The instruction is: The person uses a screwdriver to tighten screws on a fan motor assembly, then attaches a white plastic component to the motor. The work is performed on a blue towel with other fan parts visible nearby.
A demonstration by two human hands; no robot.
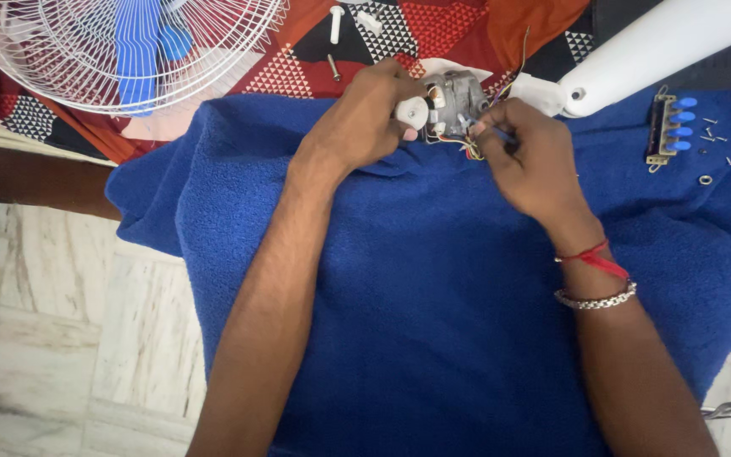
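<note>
The small grey fan motor (453, 97) sits on the blue towel (433, 288), your left hand (365, 118) wrapped around it, your right hand (526, 156) pinching its coloured wires (469, 145); the screws (712, 135) and button switch (668, 129) are already off, the wires still joined.

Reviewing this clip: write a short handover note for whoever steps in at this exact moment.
Left hand grips the grey fan motor on the blue towel. Right hand pinches the motor's coloured wires. Done: motor is out of the fan; switch block with blue buttons and loose screws lie to the right. Left: wiring work appears unfinished; the fan guard with blue blades sits apart, top left.
</note>
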